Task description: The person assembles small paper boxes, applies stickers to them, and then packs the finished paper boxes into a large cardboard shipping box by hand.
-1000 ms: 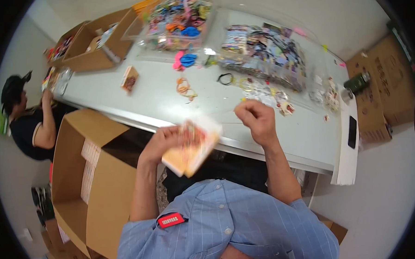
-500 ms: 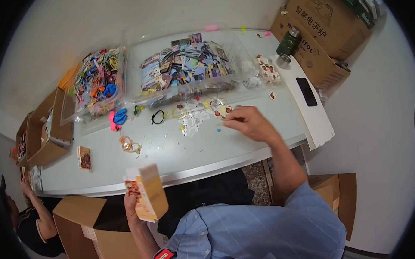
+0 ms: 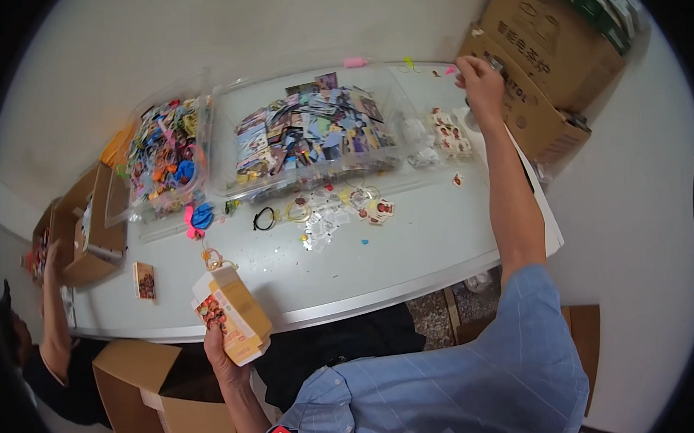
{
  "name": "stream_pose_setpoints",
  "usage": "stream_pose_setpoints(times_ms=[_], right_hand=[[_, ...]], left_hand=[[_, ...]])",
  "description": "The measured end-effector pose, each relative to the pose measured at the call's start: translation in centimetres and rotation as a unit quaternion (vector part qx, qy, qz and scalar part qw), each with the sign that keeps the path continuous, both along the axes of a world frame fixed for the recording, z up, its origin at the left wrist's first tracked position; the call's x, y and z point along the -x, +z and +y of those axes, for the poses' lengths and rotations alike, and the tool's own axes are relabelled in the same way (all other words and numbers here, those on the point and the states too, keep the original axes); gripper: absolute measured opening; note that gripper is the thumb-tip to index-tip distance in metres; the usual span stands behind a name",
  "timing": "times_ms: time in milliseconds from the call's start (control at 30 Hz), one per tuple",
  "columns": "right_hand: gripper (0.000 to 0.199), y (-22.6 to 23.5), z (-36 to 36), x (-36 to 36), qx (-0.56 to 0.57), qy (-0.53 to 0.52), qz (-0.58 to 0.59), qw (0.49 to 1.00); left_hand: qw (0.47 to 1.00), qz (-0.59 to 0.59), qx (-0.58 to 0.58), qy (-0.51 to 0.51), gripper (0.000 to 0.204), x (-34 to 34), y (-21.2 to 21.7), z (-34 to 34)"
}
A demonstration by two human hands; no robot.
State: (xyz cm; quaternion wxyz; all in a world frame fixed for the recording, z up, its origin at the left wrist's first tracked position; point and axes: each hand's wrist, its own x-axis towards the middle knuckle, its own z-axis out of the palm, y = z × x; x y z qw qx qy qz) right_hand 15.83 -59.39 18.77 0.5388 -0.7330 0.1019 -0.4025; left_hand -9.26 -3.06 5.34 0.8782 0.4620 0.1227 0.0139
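Observation:
In my left hand (image 3: 222,363) is a small yellow and white carton (image 3: 241,318) with a picture of food on one side. It is tilted over the table's front edge, and white flaps stand up at its top end. My right arm reaches far across to the back right, and my right hand (image 3: 482,90) has its fingers pinched together. Whatever they may hold is too small to make out. Beside those fingertips is a small pink piece (image 3: 450,70). The hand and forearm partly cover the green bottle and the dark phone.
Two clear plastic bins, one of many cards (image 3: 312,129), one of colourful bands (image 3: 166,151), stand at the back. Small clear packets (image 3: 324,221) and stickers (image 3: 379,210) lie in front. Cardboard boxes (image 3: 537,46) rise at right. A co-worker's arm (image 3: 55,330) reaches into boxes at left.
My right hand has moved from beside the stickers to the table's back right corner. The carton in my left hand has tilted further left. The co-worker's arm has risen toward the boxes.

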Motion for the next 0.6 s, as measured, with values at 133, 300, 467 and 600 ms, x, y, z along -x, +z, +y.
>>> stream_pose_setpoints(times_ms=[133,300,467,600], right_hand=[[0.025,-3.1,7.7,6.3,0.029,0.12,0.029,0.992],[0.04,-9.9,17.7,16.3,-0.116,0.376,0.138,0.909],[0.068,-13.8,28.8,20.2,-0.241,0.51,0.249,0.787],[0.071,-13.1,31.2,20.9,-0.213,0.492,0.225,0.813]], left_hand=[[0.996,0.028,-0.06,0.06,0.052,0.7,1.7,-1.1],[0.995,0.043,-0.077,-0.04,0.042,-2.2,1.0,-4.2],[0.993,0.033,-0.084,-0.073,0.043,-2.4,1.5,-6.1],[0.993,0.04,-0.072,-0.079,0.04,-2.3,1.2,-7.2]])
